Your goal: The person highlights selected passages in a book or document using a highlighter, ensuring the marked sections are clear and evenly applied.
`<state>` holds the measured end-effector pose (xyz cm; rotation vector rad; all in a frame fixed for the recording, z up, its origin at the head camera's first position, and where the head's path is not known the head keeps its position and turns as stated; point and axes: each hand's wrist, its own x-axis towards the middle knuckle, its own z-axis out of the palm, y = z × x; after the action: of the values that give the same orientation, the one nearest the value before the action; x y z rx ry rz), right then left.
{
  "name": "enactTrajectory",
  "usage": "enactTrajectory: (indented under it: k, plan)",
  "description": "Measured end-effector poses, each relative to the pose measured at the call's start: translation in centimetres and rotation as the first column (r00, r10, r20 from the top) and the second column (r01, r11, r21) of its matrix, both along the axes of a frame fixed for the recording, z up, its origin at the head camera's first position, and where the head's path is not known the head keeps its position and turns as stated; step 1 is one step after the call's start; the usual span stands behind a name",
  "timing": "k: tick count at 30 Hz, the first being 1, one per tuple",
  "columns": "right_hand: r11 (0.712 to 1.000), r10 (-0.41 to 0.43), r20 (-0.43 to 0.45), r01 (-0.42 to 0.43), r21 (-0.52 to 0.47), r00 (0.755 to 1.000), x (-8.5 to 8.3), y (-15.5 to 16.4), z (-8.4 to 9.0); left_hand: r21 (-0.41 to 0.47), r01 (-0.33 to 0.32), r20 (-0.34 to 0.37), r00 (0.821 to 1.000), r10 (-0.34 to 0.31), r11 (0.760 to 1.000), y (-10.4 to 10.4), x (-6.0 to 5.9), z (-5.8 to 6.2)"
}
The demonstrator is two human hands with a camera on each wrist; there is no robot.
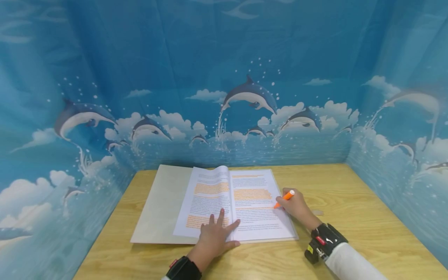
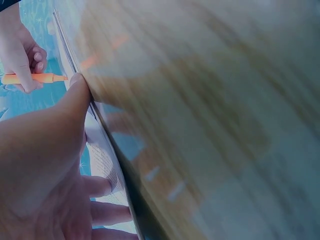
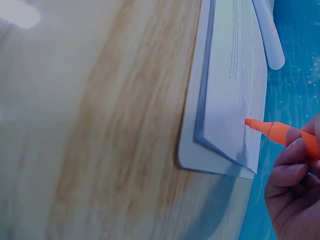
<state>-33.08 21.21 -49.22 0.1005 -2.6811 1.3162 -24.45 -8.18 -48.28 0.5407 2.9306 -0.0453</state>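
Right hand (image 1: 297, 205), in the head view, pinches an orange plastic highlighter (image 1: 286, 197), seemingly marking the open white printed booklet (image 1: 259, 219) to its left; the next stroke calls for steadiness. The left hand (image 1: 214, 236) lies spread over it. Left-wrist view crops that hand; right-wrist view crops the highlighter, page contact unclear.

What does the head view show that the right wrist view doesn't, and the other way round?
Only the head view: the left hand, fingers spread on the pages, and the dolphins on the backdrop.

Only the right wrist view: a bright glare on the table.

Both: the right hand holding the orange marker with its tip at a page, plus pages, table and some blue backdrop.
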Motion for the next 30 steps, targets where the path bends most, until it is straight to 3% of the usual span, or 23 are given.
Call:
enactTrajectory:
  k: [7,11,17,21,30]
  plan:
    - [0.998,-0.014,-0.031,0.016,0.062,0.999,0.1,-0.8,0.4,0.008,-0.004,0.01,1.0,0.004,1.0,-0.1,-0.1,-0.2]
    - [1.0,-0.013,-0.045,0.013,-0.011,0.999,0.3,-2.9,1.3,-0.002,-0.012,0.022,1.0,0.012,1.0,-0.1,-0.1,0.0]
    - [0.988,0.106,-0.005,-0.106,-0.113,0.994,0.4,-6.9,2.1,-0.016,-0.02,0.024,1.0,0.02,1.0,0.1,0.2,0.1]
    - [0.976,0.179,-0.008,-0.178,-0.123,0.984,0.1,-9.2,1.9,-0.024,-0.007,0.011,1.0,0.008,1.0,0.1,0.4,0.0]
    - [0.973,0.215,-0.031,-0.217,-0.079,0.976,-0.4,-11.6,0.8,-0.053,-0.026,0.026,0.999,0.027,0.998,-0.1,1.0,-0.1]
